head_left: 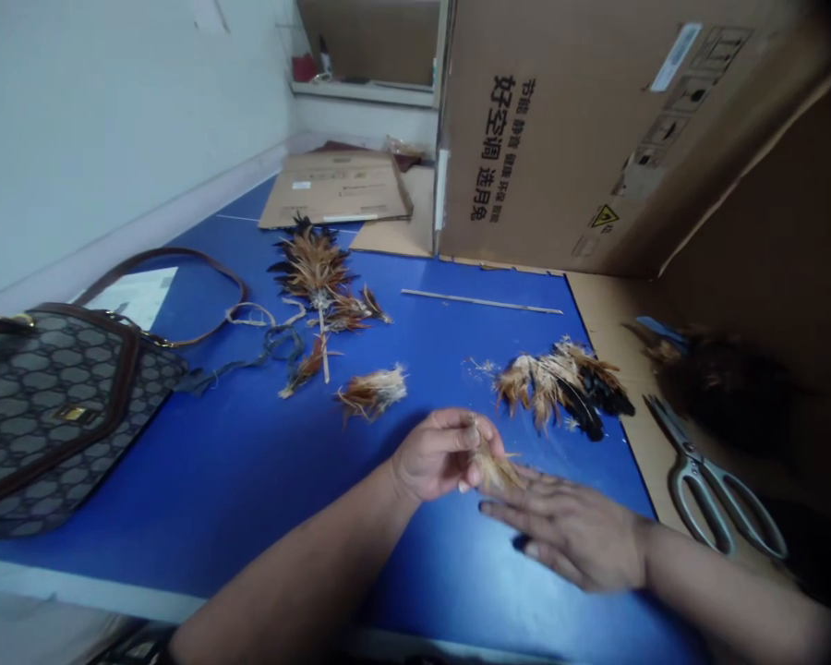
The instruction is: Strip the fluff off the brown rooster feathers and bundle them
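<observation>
My left hand (433,457) pinches a small bunch of tan feathers (497,468) over the blue table (283,489). Beside it, my right hand (578,528) is stretched out with its fingers extended, the fingertips at the loose end of the bunch. Whether they touch the feathers I cannot tell. Just beyond my left hand lies a small pile of brown and white feathers (374,392). A larger heap of tan and black feathers (560,383) is past my right hand. Farther back, brown and black feathers surround a stick in a feather duster (315,263).
Scissors (710,494) lie on cardboard at the right, near a dark feather heap (727,383). A thin stick (481,302) rests before a large cardboard box (560,139). At left are a patterned handbag (62,406) and grey-blue cloth strips (249,363). Flattened cardboard (339,185) lies behind.
</observation>
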`<state>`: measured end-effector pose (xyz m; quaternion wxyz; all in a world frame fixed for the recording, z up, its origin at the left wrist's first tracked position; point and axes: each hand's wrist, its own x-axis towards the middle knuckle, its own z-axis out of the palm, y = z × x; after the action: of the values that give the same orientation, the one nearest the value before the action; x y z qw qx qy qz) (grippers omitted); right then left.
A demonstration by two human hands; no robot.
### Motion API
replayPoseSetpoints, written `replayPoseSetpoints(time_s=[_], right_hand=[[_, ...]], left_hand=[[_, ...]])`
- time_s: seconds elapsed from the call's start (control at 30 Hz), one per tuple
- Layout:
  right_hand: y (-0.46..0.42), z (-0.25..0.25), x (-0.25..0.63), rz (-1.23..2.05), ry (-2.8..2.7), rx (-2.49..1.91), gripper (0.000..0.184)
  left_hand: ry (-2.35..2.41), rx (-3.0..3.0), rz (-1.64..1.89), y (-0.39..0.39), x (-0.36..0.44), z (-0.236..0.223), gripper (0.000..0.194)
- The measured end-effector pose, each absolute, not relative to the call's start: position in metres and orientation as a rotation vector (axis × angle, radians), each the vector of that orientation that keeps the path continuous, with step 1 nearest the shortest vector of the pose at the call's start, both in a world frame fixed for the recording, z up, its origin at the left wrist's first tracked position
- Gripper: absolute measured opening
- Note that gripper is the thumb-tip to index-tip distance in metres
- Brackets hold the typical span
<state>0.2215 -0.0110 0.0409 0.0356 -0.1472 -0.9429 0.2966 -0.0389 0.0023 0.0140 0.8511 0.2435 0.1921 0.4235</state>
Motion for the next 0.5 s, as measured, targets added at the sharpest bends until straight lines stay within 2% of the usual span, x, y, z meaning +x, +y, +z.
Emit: replayPoseSetpoints(time_s=[0.17,0.33,0.5], right_hand=[[0.028,0.036,0.212,0.609,-2.903,-0.653,0.056],[0.036,0.058,0.197,0.232,-2.715,-0.926,0.029],[0.063,0.055,0.219,-0.19,-2.356,-1.431,0.028]], left_hand=[[0.404,0.553,0.859,0.004,-0.039,0.012,0.038],[0.439,0.599,0.815,0.005,-0.039,0.014,0.04],[0.425,0.628,0.858,0.006,-0.035,0.013,0.035]])
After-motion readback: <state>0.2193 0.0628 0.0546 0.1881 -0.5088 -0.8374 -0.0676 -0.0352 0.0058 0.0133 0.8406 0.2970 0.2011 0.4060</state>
